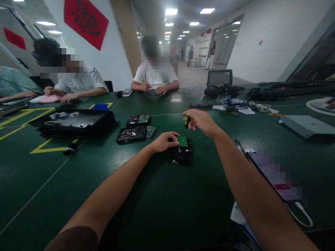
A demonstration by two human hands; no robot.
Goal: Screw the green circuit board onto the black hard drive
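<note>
A black hard drive lies on the green table in front of me, a green circuit board on its far part. My left hand is closed at the drive's left side, its thumb by the board's edge; the exact grip is partly hidden. In my right hand is a yellow-and-black screwdriver, held upright with its shaft pointing down at the board. A few tiny screws lie to the right of the drive.
Left of the drive are two other hard drives and a loose circuit board. A black tray stands farther left. A phone and a metal box are on the right. Other people sit across the table.
</note>
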